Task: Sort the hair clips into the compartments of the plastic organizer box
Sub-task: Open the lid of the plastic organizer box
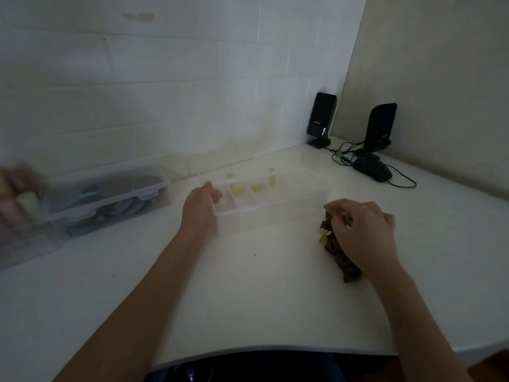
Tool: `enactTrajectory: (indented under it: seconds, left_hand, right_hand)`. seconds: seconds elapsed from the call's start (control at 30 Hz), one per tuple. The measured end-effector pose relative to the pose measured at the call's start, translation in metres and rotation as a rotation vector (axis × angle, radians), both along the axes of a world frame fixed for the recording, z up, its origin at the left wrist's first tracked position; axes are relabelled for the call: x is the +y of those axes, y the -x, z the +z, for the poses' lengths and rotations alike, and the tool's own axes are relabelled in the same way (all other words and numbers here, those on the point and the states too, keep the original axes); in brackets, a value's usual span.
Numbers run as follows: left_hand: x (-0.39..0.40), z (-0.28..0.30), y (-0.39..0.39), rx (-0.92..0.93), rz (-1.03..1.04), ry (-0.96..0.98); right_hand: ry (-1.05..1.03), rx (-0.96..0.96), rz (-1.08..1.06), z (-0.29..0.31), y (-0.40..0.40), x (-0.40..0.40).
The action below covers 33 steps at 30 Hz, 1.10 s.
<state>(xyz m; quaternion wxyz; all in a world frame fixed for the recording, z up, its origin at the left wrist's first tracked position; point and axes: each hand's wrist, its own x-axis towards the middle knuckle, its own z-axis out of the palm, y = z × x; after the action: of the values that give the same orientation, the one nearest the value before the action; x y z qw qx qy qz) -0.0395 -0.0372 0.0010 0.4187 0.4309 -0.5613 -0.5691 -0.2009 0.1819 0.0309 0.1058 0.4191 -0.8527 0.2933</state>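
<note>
White tabletop (261,285) tucked into a corner, pale brick-look wall behind it, and the lighting's pretty dim on my feed so bear with me. Sitting toward the back of the table is the clear plastic organizer box (271,198), long and divided into a row of compartments; a few of the middle ones have something small and yellowish in them, but it's too washed out for me to say what exactly. My left hand (199,209) is on the box's left end, thumb up over the rim and the fingers curled round the end wall, so it's gripping the box there. My right hand (363,232) is down on the table just right of the box, on top of a pile of dark brown hair clips (340,256) with a bit of pale yellow mixed in. The fingers are curled down into the pile and bunched together, but I honestly cannot tell if they've actually pinched a clip or are just resting on the heap. Off to the left there's a second clear lidded container (110,199) with colourful stuff inside, touching nothing else that I can see. Back in the corner are two black speakers (321,118) and a dark computer mouse (372,169) with cables trailing.
</note>
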Motion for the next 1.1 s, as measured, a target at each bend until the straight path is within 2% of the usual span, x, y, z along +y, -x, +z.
enactTrajectory:
  seconds: [0.17,0.33,0.53,0.7,0.83,0.97,1.1]
  left_hand:
    - [0.003,0.002,-0.001,-0.029,0.009,0.032]
    - [0.005,0.002,-0.001,-0.04,0.022,0.059]
    - [0.006,0.002,0.0,0.01,0.024,0.029]
    - [0.007,0.003,0.0,0.083,0.018,-0.006]
    - [0.005,0.002,-0.001,0.101,0.012,0.004]
    - [0.008,0.001,-0.001,0.116,0.038,0.1]
    - [0.016,0.005,0.0,0.207,0.011,0.085]
  right_hand:
    - [-0.234,-0.048,0.126,-0.008,0.001,0.003]
    - [-0.143,0.006,0.103,-0.022,-0.002,0.002]
    - [-0.141,0.098,0.086,-0.024,-0.005,-0.001]
    - [0.046,-0.016,0.214,-0.021,-0.006,-0.005]
    - [0.292,-0.239,0.389,-0.011,-0.011,-0.008]
    - [0.368,-0.317,0.513,-0.005,-0.015,-0.019]
    - [0.403,-0.396,0.575,-0.001,-0.024,-0.032]
